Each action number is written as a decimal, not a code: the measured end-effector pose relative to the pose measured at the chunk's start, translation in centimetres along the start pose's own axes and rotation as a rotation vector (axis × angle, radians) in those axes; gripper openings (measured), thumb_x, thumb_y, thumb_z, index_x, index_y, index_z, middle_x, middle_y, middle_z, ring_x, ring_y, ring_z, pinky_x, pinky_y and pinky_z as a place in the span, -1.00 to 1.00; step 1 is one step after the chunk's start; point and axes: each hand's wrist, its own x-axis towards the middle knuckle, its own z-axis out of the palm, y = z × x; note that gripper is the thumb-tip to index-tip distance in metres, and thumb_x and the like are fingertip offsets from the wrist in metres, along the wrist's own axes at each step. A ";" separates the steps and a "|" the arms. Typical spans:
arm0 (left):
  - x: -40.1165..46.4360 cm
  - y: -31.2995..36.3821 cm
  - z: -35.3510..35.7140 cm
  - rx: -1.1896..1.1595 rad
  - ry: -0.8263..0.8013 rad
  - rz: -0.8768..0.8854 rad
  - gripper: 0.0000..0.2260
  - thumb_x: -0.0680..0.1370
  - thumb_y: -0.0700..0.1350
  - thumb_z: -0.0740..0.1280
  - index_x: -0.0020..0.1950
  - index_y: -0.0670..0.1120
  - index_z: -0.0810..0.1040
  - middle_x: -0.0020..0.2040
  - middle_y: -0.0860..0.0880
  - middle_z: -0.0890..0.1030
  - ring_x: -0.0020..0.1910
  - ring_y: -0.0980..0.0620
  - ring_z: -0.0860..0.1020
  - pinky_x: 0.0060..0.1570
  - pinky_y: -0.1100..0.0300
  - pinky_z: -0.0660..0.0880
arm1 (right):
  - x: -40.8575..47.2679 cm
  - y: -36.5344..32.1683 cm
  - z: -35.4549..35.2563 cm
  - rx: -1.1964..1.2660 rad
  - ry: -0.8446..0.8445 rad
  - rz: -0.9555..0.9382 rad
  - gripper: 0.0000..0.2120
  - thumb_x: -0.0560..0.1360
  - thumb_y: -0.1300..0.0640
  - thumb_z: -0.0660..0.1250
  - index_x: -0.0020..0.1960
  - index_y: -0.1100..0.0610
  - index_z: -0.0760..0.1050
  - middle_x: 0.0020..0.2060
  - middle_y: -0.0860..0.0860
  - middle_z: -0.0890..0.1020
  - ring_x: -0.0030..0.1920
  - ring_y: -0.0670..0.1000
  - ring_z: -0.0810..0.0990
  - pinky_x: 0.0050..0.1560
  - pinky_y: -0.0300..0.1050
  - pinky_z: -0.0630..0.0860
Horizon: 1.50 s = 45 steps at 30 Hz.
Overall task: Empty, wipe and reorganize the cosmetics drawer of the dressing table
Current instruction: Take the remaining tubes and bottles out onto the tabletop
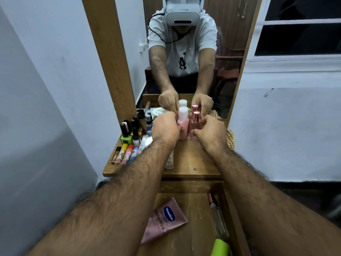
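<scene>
On the wooden dressing table top (191, 163), close to the mirror, stand a pink bottle with a white cap (183, 122) and a clear pink perfume bottle with a rose-gold cap (195, 124). My left hand (165, 127) grips the pink bottle from the left. My right hand (210, 133) holds the perfume bottle from the right. Below, the open drawer (193, 228) contains a pink Vaseline tube (163, 220), a clear slim bottle (218, 220) and a lime-green object (220, 247).
Nail polish bottles (129, 132), several lip balm sticks (123, 154), small spray bottles and a round jar crowd the table's left side. The mirror (184, 61) rises at the back. A patterned cloth (230, 139) lies at the right edge. Walls close in on both sides.
</scene>
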 end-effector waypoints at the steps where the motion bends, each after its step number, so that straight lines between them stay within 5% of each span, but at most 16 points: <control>1: -0.2 0.0 -0.1 -0.005 0.006 0.000 -0.80 0.44 -0.05 0.52 0.00 -0.03 0.60 -0.15 0.00 0.66 -0.16 -0.02 0.66 -0.08 -0.01 0.62 | -0.1 0.0 -0.2 0.002 0.004 -0.002 -0.63 0.38 0.06 0.58 0.13 0.09 0.58 0.00 0.00 0.69 0.04 0.00 0.64 0.04 -0.07 0.59; 8: -1.6 0.3 -2.1 -0.052 0.054 0.031 -0.84 0.46 -0.09 0.50 -0.01 -0.02 0.59 -0.11 0.00 0.64 -0.12 -0.03 0.64 -0.09 0.00 0.61 | -2.0 -0.3 -2.0 0.086 0.108 -0.075 -0.76 0.47 0.17 0.47 0.13 0.09 0.57 -0.09 -0.04 0.67 -0.11 -0.09 0.59 -0.16 -0.25 0.48; 13: -6.2 0.9 -3.3 -0.092 0.076 0.025 -0.90 0.48 0.00 0.48 -0.06 0.06 0.61 -0.14 0.09 0.65 -0.17 0.09 0.62 -0.12 0.09 0.61 | -4.8 -0.1 -4.3 0.093 0.146 -0.129 -0.98 0.46 0.12 0.46 -0.13 0.05 0.62 -0.26 -0.14 0.61 -0.20 -0.11 0.57 -0.11 -0.12 0.58; 18: -13.8 -1.1 -0.7 -0.067 -0.260 -0.006 -0.91 0.49 0.06 0.45 -0.14 0.07 0.62 -0.16 0.13 0.64 -0.17 0.17 0.60 -0.05 0.13 0.59 | -10.5 2.3 -5.5 -0.068 -0.069 -0.066 -0.96 0.46 0.12 0.46 -0.16 0.07 0.66 -0.27 -0.05 0.66 -0.24 -0.09 0.57 -0.17 -0.16 0.53; 22: -17.7 -3.5 0.4 0.007 -0.385 -0.098 -0.89 0.47 0.01 0.48 -0.18 0.00 0.62 -0.19 0.02 0.69 -0.14 0.05 0.64 -0.20 0.31 0.49 | -14.4 4.5 -4.8 -0.328 -0.323 0.042 -0.91 0.47 0.18 0.39 -0.09 0.13 0.67 -0.13 0.10 0.71 -0.05 0.12 0.65 -0.08 -0.11 0.56; 24: -19.2 -4.3 0.2 0.015 -0.432 -0.120 -0.93 0.49 -0.06 0.46 -0.17 0.00 0.62 -0.22 -0.01 0.69 -0.18 0.06 0.64 -0.32 0.35 0.43 | -15.9 5.0 -4.4 -0.433 -0.371 0.045 -0.83 0.49 0.26 0.31 0.02 0.17 0.64 -0.01 0.16 0.68 0.06 0.20 0.64 -0.04 -0.03 0.56; 27: -20.6 -5.1 0.5 0.048 -0.428 -0.122 -0.92 0.47 -0.07 0.48 -0.10 -0.05 0.67 -0.13 -0.03 0.71 -0.06 0.00 0.64 -0.10 0.16 0.55 | -17.4 5.2 -3.7 -0.563 -0.417 0.025 -0.73 0.53 0.34 0.22 0.15 0.21 0.60 0.11 0.18 0.65 0.14 0.21 0.62 0.00 -0.01 0.56; 32: -21.8 -5.6 1.7 0.013 -0.411 -0.122 -0.89 0.50 -0.06 0.44 -0.01 -0.04 0.69 -0.04 -0.03 0.71 0.01 -0.02 0.63 0.00 0.16 0.53 | -18.6 5.2 -2.4 -0.663 -0.453 0.002 -0.71 0.53 0.38 0.18 0.08 0.19 0.63 0.02 0.14 0.68 0.03 0.16 0.66 -0.11 -0.04 0.59; 41: -21.8 -6.9 2.5 -0.157 -0.344 -0.224 -0.92 0.50 -0.10 0.44 -0.21 -0.01 0.64 -0.15 0.06 0.70 -0.10 0.06 0.64 -0.03 0.21 0.54 | -18.6 6.0 -1.2 -0.506 -0.425 0.080 -0.80 0.61 0.16 0.24 0.12 0.16 0.61 0.06 0.13 0.66 0.07 0.15 0.64 -0.07 -0.07 0.53; 45: -21.7 -7.7 2.9 -0.438 -0.360 -0.365 -0.89 0.54 -0.23 0.38 -0.17 -0.12 0.64 -0.29 0.03 0.70 -0.33 0.18 0.62 -0.19 0.20 0.58 | -18.2 6.7 -1.5 -0.255 -0.372 0.105 -0.83 0.48 0.02 0.40 -0.12 0.12 0.60 -0.19 0.03 0.67 -0.07 0.10 0.64 -0.16 -0.14 0.51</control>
